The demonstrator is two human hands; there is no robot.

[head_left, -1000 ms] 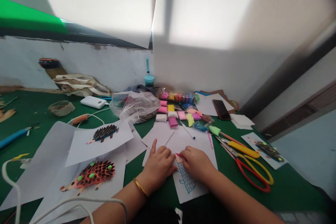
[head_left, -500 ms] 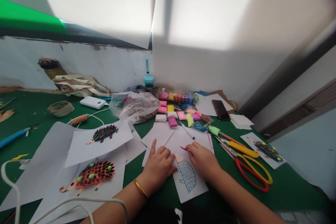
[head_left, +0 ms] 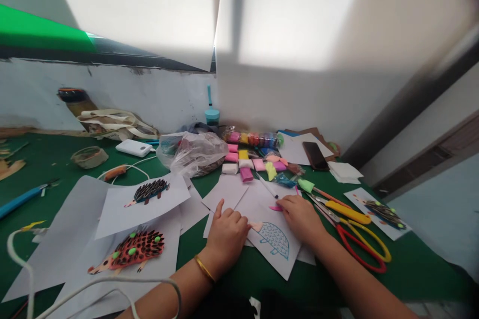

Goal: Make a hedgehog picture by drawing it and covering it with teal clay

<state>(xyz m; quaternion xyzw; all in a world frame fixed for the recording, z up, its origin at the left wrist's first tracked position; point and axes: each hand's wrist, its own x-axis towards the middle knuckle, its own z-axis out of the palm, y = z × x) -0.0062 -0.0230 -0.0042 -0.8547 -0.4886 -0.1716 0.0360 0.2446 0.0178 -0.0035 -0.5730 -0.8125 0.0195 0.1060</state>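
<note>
A white sheet with a hedgehog drawn in blue lines [head_left: 275, 239] lies in front of me, its face covered in pale peach clay. My left hand [head_left: 229, 234] rests at the sheet's left edge, fingers curled near the snout and thumb side raised; whether it grips the paper is hidden. Above the drawing on the right, my right hand [head_left: 299, 217] pinches a small magenta tool [head_left: 276, 208] between its fingertips. Packets of coloured clay [head_left: 246, 174] and a pen [head_left: 267, 187] lie beyond my hands.
Finished clay hedgehogs on paper [head_left: 136, 251] lie at left, with a white cable across them. Scissors [head_left: 350, 224] sit beside my right forearm. Farther back are a plastic bag [head_left: 196, 154], a phone [head_left: 315, 155] and a power bank [head_left: 133, 147].
The drawing sheet has turned, its lower end swinging right. My right hand has moved right and slightly up with the magenta tool. My left hand has hardly moved.
</note>
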